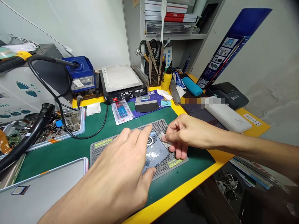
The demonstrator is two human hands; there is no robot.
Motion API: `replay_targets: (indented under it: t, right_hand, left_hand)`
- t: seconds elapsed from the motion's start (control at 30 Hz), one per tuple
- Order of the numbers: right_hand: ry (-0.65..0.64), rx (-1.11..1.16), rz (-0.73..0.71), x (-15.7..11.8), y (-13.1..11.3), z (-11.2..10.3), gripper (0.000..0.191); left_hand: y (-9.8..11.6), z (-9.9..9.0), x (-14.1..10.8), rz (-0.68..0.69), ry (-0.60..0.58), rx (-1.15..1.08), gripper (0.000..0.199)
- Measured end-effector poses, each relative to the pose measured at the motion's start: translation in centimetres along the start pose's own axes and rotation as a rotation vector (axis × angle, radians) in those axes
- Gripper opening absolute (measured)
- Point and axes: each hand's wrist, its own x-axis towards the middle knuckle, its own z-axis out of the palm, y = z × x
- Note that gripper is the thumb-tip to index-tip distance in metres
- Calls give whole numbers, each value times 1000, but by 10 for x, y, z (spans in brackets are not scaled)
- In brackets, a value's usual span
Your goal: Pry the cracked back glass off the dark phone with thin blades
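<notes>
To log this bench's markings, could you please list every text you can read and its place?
"OPEN": red box, shelf.
"AIR", "FREE" (possibly cut off): pale machine.
"Anti slip balance pad", with Chinese characters: grey mat.
"BY-9", ending unclear: black hot plate.
Too small or blurred: tall blue box, yellow bottle, dark screen.

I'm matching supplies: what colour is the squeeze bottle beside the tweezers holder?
Yellow squeeze bottle, clearest in the head view.
</notes>
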Motion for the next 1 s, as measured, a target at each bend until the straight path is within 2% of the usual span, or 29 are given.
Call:
replay_targets:
  t: [0.13, 0.37, 0.57, 0.77, 1.0]
  right_hand:
    - [-2, 1, -12, 0, 2, 1, 20]
    - [132, -109, -114, -1, 6, 12, 12]
    - [203, -141, -100, -2, 5, 18, 15]
    - [120, -16, -47, 0, 3, 15, 21]
    - [31, 16, -15, 3, 9, 6, 25]
  left_hand:
    - [0, 1, -1, 10, -7, 13, 74]
    - [-2, 1, -2, 34, 7, 36, 73]
    - [0, 2, -2, 31, -6, 33, 74]
    - [0, 1, -2, 36, -8, 53, 73]
    - [1, -2, -4, 20, -2, 67, 72]
